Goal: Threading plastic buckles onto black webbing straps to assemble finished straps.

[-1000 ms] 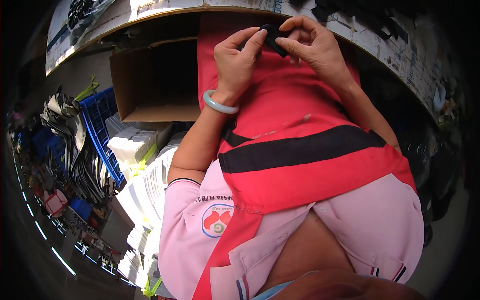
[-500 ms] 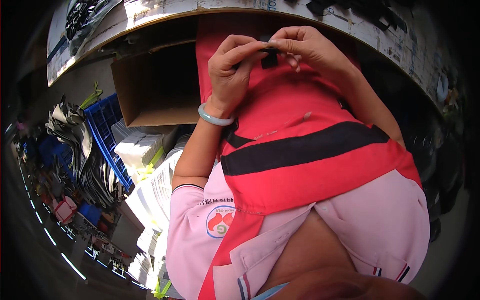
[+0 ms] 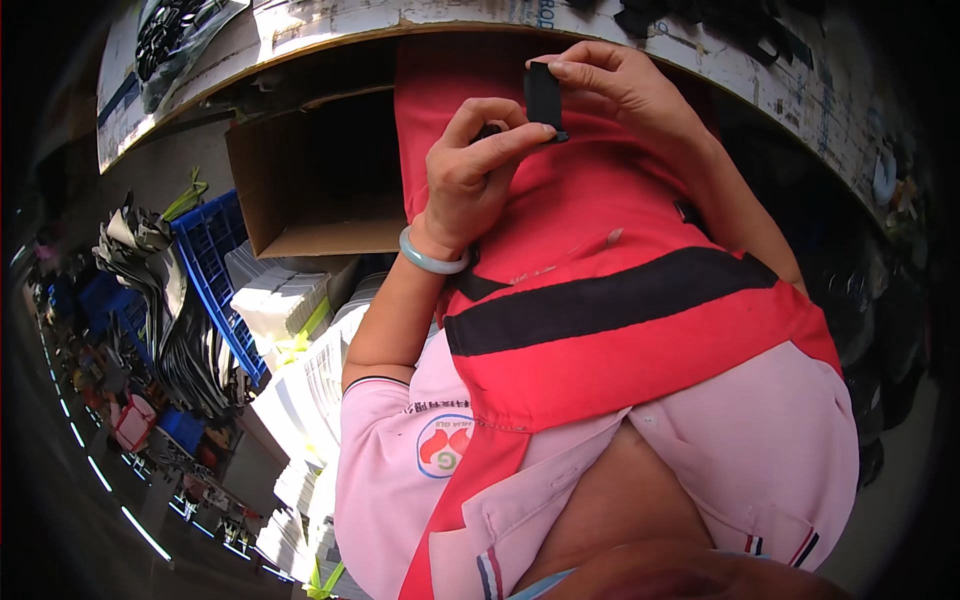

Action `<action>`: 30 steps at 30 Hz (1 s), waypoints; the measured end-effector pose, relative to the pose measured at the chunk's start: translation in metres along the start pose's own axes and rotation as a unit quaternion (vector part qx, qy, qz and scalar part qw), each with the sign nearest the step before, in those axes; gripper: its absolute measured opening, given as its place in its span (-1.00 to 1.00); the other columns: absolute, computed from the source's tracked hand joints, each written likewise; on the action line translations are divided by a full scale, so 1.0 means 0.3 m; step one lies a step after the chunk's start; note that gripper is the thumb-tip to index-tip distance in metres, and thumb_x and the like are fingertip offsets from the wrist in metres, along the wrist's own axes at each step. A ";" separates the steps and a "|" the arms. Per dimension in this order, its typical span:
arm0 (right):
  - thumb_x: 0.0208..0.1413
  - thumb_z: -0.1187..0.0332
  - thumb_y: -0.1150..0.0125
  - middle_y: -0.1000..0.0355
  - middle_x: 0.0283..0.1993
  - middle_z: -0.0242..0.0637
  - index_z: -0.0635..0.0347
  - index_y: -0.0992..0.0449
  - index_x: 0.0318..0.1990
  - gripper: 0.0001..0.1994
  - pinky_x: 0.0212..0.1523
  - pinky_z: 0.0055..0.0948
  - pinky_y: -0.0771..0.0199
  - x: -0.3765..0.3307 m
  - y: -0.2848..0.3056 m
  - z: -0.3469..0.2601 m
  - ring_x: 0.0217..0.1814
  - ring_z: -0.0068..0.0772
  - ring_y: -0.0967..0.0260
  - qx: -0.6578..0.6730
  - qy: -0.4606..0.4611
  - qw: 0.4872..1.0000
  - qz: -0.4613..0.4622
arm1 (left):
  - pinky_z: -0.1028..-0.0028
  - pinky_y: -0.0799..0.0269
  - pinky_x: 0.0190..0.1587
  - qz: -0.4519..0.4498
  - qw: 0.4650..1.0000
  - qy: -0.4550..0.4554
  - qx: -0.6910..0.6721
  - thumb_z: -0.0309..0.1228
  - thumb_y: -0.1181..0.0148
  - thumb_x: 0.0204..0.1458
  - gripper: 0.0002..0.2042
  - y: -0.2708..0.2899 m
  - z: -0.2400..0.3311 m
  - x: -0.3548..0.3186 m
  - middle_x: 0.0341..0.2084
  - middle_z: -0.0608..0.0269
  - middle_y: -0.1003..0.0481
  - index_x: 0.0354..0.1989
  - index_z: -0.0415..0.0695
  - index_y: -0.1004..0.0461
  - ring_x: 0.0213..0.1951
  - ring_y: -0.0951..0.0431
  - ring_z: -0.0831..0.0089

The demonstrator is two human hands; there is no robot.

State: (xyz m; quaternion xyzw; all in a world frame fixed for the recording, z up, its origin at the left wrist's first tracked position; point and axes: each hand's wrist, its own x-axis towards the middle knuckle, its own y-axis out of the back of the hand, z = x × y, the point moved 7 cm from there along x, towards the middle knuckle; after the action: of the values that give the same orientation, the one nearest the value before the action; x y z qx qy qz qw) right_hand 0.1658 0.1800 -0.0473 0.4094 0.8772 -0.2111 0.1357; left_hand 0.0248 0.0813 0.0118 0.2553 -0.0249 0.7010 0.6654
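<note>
A short black webbing strap (image 3: 543, 98) is stretched upright between my two hands, above the lap of a red apron (image 3: 600, 190). My right hand (image 3: 622, 88) pinches its upper end between thumb and fingers. At the lower end, my left hand (image 3: 468, 165), with a pale green bangle at the wrist, grips it between thumb and curled forefinger. A small dark piece shows just past the left thumb tip; its kind cannot be made out. Another bit of black peeks from behind the left fingers.
Beyond my hands runs a worn white worktable edge (image 3: 330, 38). On it lie a clear bag of black buckles (image 3: 175, 40) and loose black straps (image 3: 750, 28). An open cardboard box (image 3: 330, 238) stands below at left, beside a blue crate (image 3: 212, 265) and white stacks (image 3: 280, 300).
My hands were close together over the strap. Now the left has come down toward me and the right has risen slightly, so more of the strap shows between them.
</note>
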 end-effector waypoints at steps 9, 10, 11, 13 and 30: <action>0.18 0.30 -0.21 -0.48 -0.17 -0.35 0.25 -0.51 -0.23 -0.82 0.09 -0.51 -0.41 0.005 0.005 0.012 -0.05 -0.55 -0.44 0.027 0.009 1.000 0.005 | 0.55 -0.45 -0.33 0.001 1.000 0.008 0.000 -0.77 -0.23 -0.15 -0.71 0.003 0.001 -0.016 -0.34 0.21 -0.43 -0.25 -0.18 -0.62 -0.35 -0.51 0.44; 0.19 0.32 -0.20 -0.46 -0.18 -0.37 0.23 -0.48 -0.28 -0.85 0.10 -0.48 -0.43 0.006 -0.001 0.012 -0.08 -0.58 -0.44 0.006 0.004 1.000 -0.010 | 0.55 -0.45 -0.33 0.003 1.000 0.008 0.000 -0.77 -0.23 -0.15 -0.71 0.004 0.003 -0.017 -0.34 0.21 -0.43 -0.25 -0.18 -0.62 -0.35 -0.51 0.44; 0.19 0.32 -0.20 -0.46 -0.18 -0.37 0.23 -0.48 -0.28 -0.85 0.10 -0.48 -0.43 0.006 -0.004 0.011 -0.08 -0.58 -0.44 0.004 0.003 1.000 -0.011 | 0.54 -0.45 -0.33 -0.002 1.000 0.010 -0.004 -0.77 -0.23 -0.14 -0.72 0.001 0.004 -0.018 -0.34 0.21 -0.43 -0.25 -0.18 -0.62 -0.35 -0.51 0.44; 0.19 0.33 -0.20 -0.44 -0.27 -0.44 0.20 -0.46 -0.31 -0.86 0.02 -0.54 -0.46 0.003 -0.004 -0.002 -0.17 -0.63 -0.44 -0.008 0.025 1.000 0.001 | 0.54 -0.45 -0.33 -0.007 1.000 0.012 -0.006 -0.77 -0.24 -0.14 -0.72 -0.004 0.005 -0.019 -0.33 0.22 -0.43 -0.25 -0.18 -0.62 -0.35 -0.50 0.44; 0.12 0.30 -0.28 -0.47 -0.35 -0.42 0.23 -0.50 -0.25 -0.81 -0.13 -0.61 -0.41 0.026 -0.059 0.011 -0.24 -0.67 -0.41 -0.037 0.065 0.997 0.010 | 0.57 -0.40 -0.32 0.027 0.997 0.061 -0.040 -0.78 -0.23 -0.13 -0.75 0.037 0.012 -0.062 -0.35 0.25 -0.43 -0.28 -0.20 -0.61 -0.35 -0.47 0.50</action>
State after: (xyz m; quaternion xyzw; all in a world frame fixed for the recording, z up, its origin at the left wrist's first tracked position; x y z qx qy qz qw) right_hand 0.1475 0.1732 -0.0488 0.4258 0.8872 -0.1501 0.0955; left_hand 0.0151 0.0617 0.0110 0.1845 -0.0196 0.7310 0.6566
